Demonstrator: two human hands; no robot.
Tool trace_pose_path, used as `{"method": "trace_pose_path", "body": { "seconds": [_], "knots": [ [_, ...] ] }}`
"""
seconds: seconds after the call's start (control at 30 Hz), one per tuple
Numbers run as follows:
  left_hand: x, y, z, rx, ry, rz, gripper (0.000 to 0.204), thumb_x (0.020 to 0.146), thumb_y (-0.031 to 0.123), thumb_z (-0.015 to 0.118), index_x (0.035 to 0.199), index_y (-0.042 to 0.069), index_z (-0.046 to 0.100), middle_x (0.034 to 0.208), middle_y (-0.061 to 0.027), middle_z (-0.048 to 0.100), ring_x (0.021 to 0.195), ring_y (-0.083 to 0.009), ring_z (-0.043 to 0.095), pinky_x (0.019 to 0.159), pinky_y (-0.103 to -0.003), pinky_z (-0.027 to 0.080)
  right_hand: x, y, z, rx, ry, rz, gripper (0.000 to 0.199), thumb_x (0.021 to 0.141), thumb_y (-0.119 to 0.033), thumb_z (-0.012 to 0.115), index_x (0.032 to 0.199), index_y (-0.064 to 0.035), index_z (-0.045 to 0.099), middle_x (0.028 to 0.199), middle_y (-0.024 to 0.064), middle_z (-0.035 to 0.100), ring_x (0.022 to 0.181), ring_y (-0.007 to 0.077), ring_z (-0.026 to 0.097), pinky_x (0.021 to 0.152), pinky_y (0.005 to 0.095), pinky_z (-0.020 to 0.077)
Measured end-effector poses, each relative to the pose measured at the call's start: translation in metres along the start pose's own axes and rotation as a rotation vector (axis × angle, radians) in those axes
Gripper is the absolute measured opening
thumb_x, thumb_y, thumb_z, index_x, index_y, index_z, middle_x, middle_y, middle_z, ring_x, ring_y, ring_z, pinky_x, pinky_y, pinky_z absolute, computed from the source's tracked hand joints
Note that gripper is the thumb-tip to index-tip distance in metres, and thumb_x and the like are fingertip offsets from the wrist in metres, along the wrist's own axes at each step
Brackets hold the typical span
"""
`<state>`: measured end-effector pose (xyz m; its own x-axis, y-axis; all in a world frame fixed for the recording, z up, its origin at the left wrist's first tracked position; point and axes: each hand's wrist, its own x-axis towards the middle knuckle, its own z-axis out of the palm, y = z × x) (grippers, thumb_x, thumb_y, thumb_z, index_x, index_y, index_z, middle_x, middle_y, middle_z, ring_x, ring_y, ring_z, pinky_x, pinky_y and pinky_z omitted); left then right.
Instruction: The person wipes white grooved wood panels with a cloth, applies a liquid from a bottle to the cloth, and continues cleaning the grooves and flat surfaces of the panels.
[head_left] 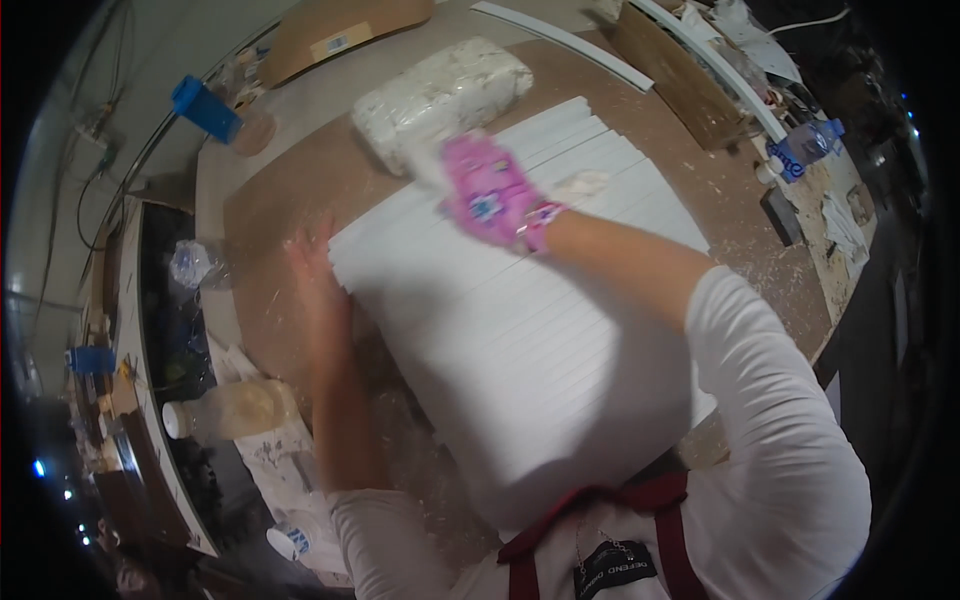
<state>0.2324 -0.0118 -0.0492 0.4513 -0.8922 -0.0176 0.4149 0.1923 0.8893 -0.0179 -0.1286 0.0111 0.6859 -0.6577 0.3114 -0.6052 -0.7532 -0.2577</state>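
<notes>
A stack of long white strips or slats (pixel 540 345), lying side by side, spreads across the table in front of me. My right hand (pixel 490 195), in a pink flowered glove, is over the far part of the strips, smeared by motion. A pale, blurred thing (pixel 428 165) shows at its fingers; its kind cannot be made out. My bare left hand (pixel 320 265) is at the left edge of the strips, fingers stretched out and apart, holding nothing. Just beyond the glove lies a bulky block wrapped in clear plastic (pixel 445 95). A small pale scrap (pixel 580 185) rests on the strips by my right wrist.
Brown board (pixel 270 215) covers the table. A blue-topped container (pixel 205 110) stands far left, a bottle of yellowish liquid (pixel 235 410) lies near left. At the right are a plastic bottle (pixel 805 145) and a dark block (pixel 780 217). A white strip (pixel 565 45) lies at the back.
</notes>
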Motion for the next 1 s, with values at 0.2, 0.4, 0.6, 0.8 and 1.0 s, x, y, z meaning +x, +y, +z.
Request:
{"method": "trace_pose_path", "body": {
  "seconds": [0.2,0.4,0.6,0.8,1.0],
  "knots": [
    [-0.025,0.024,0.021,-0.288,0.106,-0.185,0.073,0.094,0.066,0.025,0.144,0.013,0.033,0.141,-0.0160,0.043,0.127,-0.0310,0.043,0.107,-0.044,0.034,0.017,-0.134,0.056,0.338,0.534,-0.435,0.031,0.076,-0.014,0.059,0.103,-0.0012,0.059,0.100,0.0181,0.059,0.095,0.0356,0.057,0.086,0.0444,0.0459],
    [-0.009,-0.013,0.023,0.088,0.158,0.097,0.074,0.099,0.053,0.032,0.149,0.006,0.005,0.101,-0.0117,0.062,0.086,-0.0204,0.060,0.080,-0.031,0.050,-0.017,0.037,-0.021,0.210,0.136,0.081,0.042,0.082,-0.017,0.055,0.119,0.0031,0.052,0.103,0.0179,0.061,0.098,0.0323,0.058,0.089,0.0427,0.0448],
    [-0.010,-0.015,0.018,0.174,0.201,0.143,0.072,0.098,0.059,0.025,0.149,0.009,0.016,0.113,-0.0147,0.060,0.106,-0.0261,0.057,0.097,-0.038,0.044,0.019,-0.096,0.050,0.077,-0.201,-0.214,0.066,0.089,-0.030,0.050,0.139,0.0074,0.030,0.138,0.0266,0.041,0.131,0.0378,0.037,0.111,0.0460,0.0273],
    [-0.013,-0.002,0.001,0.127,0.096,0.033,0.079,0.096,0.063,0.023,0.151,0.010,0.004,0.127,-0.0145,0.055,0.117,-0.0239,0.050,0.104,-0.036,0.035,0.019,-0.070,0.020,0.104,-0.029,-0.187,0.034,0.091,-0.019,0.045,0.118,-0.0010,0.051,0.108,0.0170,0.058,0.099,0.0277,0.056,0.090,0.0397,0.0456],
    [-0.003,-0.015,0.008,0.261,-0.002,0.047,0.081,0.096,0.062,0.027,0.151,0.008,0.004,0.120,-0.0148,0.058,0.106,-0.0204,0.052,0.099,-0.036,0.038,0.004,0.029,0.006,0.076,-0.075,0.143,0.020,0.090,-0.013,0.048,0.104,-0.0018,0.056,0.087,0.0095,0.058,0.075,0.0221,0.058,0.067,0.0360,0.0480]
  ]
}}
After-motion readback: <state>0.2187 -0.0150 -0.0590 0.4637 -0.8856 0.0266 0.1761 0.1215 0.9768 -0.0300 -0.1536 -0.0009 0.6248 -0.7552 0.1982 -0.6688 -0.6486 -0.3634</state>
